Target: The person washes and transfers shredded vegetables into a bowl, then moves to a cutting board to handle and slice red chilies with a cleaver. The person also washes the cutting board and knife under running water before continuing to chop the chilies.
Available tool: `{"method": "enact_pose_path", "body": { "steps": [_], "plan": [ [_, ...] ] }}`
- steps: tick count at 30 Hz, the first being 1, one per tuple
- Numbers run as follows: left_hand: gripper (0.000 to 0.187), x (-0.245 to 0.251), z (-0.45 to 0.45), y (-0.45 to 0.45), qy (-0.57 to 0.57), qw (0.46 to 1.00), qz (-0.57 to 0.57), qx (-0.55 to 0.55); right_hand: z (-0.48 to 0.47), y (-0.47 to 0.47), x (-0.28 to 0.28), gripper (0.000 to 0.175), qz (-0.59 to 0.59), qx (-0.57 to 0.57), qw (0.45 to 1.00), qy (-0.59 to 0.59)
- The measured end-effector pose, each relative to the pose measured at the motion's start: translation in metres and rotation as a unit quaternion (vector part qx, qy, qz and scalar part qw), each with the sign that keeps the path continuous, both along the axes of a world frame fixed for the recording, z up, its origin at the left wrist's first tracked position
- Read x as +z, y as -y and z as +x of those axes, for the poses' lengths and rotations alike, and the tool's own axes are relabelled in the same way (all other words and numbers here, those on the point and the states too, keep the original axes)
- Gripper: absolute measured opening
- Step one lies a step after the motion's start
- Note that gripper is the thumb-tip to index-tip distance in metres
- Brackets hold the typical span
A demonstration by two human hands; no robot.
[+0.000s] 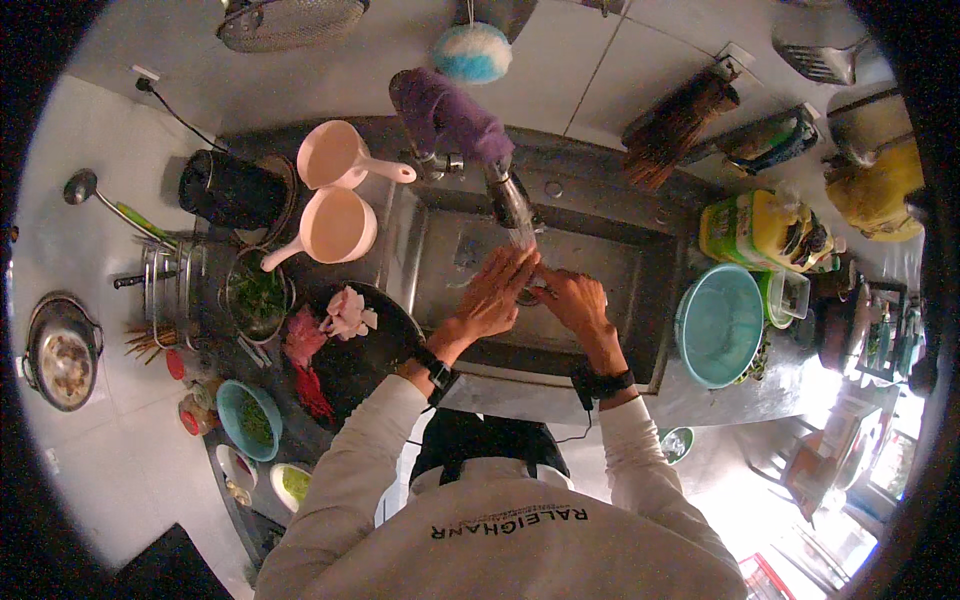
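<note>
Over a stainless steel sink (630, 330), my left hand (491, 292) is under running water with its fingers stretched forward and close together. The water falls from a faucet (511, 199) whose upper part is wrapped in purple cloth (457, 116). My right hand (576, 304) is beside it, fingers bent, its fingertips at or near the left fingertips. Whether anything small is between the hands is hidden. Both hands are above the sink floor, near the drain.
Two pink dippers (337, 225) stand left of the sink. Pale and red meat pieces (349, 313) lie on a dark round surface (367, 375). Greens fill a strainer (256, 296). To the right are a teal basin (720, 326) and a yellow-green oil jug (750, 229).
</note>
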State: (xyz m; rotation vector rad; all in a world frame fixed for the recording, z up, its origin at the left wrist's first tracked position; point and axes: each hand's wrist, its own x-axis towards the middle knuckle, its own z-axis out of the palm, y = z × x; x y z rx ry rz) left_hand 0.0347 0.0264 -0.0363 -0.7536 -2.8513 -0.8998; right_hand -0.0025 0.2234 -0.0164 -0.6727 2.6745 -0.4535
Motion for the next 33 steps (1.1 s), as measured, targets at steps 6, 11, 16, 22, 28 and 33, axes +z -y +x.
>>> {"method": "enact_pose_path", "body": {
  "steps": [6,11,16,22,28,33],
  "plan": [
    [0.093,-0.026,-0.008,-0.002,0.030,0.998,-0.030,0.043,0.014,-0.020,0.023,0.045,-0.030,-0.011,0.998,-0.054],
    [0.096,-0.042,-0.016,0.034,0.074,0.979,-0.112,0.155,0.019,-0.041,0.033,0.043,-0.038,-0.043,0.996,-0.061],
    [0.092,-0.050,-0.024,0.060,0.031,0.961,-0.114,0.250,0.020,-0.040,-0.001,0.037,-0.098,-0.119,0.988,-0.014],
    [0.076,-0.023,-0.034,0.065,-0.059,0.973,0.032,0.223,0.017,-0.008,-0.052,0.022,-0.396,-0.298,0.794,0.353],
    [0.022,0.020,-0.030,0.053,0.152,0.916,0.243,0.281,0.003,0.016,-0.051,0.021,-0.507,-0.281,0.714,0.393],
    [0.017,0.031,-0.034,0.040,0.089,0.932,0.145,0.320,-0.011,0.034,-0.054,0.033,-0.427,-0.385,0.741,0.347]
  ]
}}
